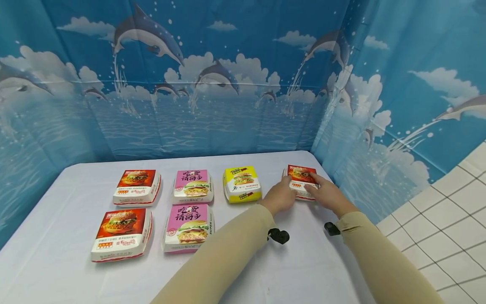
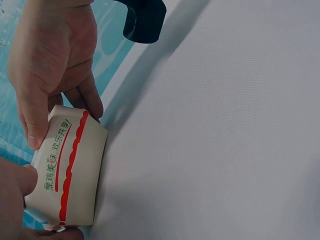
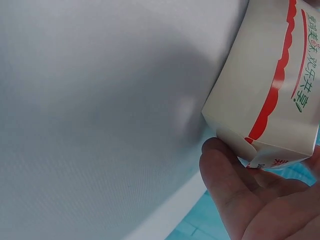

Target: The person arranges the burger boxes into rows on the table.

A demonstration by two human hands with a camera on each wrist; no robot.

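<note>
A red-and-white burger box with a burger picture on its lid is at the back right of the table, between both hands. My left hand grips its left side, thumb near the top edge. On the opposite side my right hand grips the box, its thumb by the front of the lid. In the left wrist view the box's white front shows a red scalloped stripe and green lettering. The right wrist view shows the right fingers around a lower corner. Whether the box touches the table I cannot tell.
Left of the hands is a yellow burger box. Two pink boxes, one behind and one in front, stand beside two red ones, behind and in front. A dolphin-print curtain borders the white table.
</note>
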